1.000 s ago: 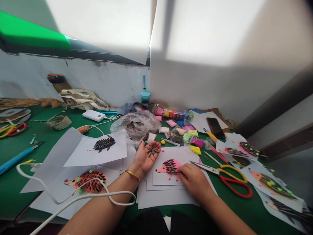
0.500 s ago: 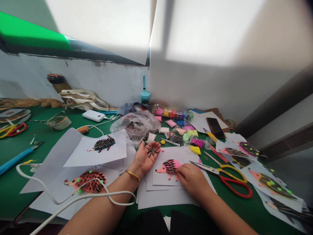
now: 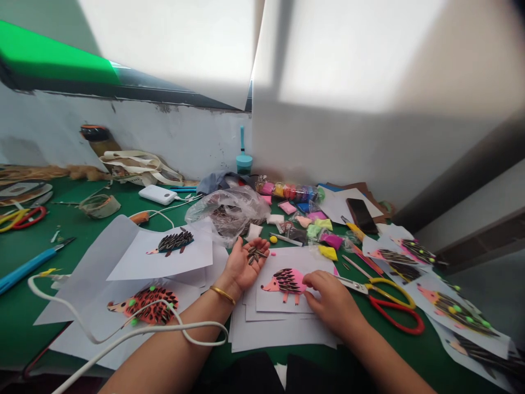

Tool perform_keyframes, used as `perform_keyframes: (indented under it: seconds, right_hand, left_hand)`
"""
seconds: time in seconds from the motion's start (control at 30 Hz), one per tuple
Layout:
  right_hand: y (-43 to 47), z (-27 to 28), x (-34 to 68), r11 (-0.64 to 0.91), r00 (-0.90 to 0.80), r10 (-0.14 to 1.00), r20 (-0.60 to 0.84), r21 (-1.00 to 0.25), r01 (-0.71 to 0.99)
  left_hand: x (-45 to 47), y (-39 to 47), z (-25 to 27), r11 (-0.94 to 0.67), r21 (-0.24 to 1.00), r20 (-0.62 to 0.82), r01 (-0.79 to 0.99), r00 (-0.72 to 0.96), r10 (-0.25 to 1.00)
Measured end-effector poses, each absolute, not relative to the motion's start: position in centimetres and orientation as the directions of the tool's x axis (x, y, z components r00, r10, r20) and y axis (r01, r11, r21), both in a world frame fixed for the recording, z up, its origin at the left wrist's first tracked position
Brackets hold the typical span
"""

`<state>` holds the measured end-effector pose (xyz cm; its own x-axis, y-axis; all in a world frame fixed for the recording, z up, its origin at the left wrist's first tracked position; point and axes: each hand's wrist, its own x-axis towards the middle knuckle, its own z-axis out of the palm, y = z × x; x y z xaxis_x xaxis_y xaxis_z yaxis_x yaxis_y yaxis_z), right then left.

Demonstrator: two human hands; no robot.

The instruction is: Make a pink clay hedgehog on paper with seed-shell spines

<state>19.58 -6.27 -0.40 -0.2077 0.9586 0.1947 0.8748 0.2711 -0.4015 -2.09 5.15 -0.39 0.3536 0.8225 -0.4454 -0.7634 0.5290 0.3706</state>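
Observation:
My left hand [image 3: 245, 268] lies palm up and cupped, with several striped sunflower seeds [image 3: 256, 254] resting in it. A pink clay hedgehog [image 3: 287, 282] is on white paper to its right, rows of seeds covering much of its back and bare pink showing at the rear end. My right hand [image 3: 330, 301] hovers at that rear end, index finger and thumb apart with no seed visible between them. Under the hedgehog's sheet is a stack of white paper [image 3: 283, 334]. Scissors [image 3: 389, 295] with yellow and red handles lie beside my right hand, their blades partly hidden behind it.
Finished-looking seed hedgehogs [image 3: 151, 303] lie left, more [image 3: 455, 306] at right. A plastic bag of seeds [image 3: 229, 210] and colored clay packets [image 3: 322, 224] stand behind. A white cable [image 3: 197, 326] loops across my left forearm. A utility knife [image 3: 28, 268] lies far left.
My right hand has drawn back slightly to the right from the hedgehog, and its thumb and index finger have parted. More of the seed rows now shows. My left hand stays put.

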Motion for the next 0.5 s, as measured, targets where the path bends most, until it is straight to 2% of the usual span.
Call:
perform_keyframes:
  seconds: [0.1,0.5]
  right_hand:
    - [-6.08,-0.75,20.16,0.302,-0.238,0.950,0.204,-0.391,0.869]
    - [-5.45,-1.14,19.80,0.240,-0.205,0.971,0.126,-0.441,0.865]
  left_hand:
    - [-2.11,5.16,-0.43,0.528,0.368,-0.446,-0.765,0.353,0.823]
    - [-2.05,5.12,-0.29,0.532,0.369,-0.456,-0.762,0.351,0.818]
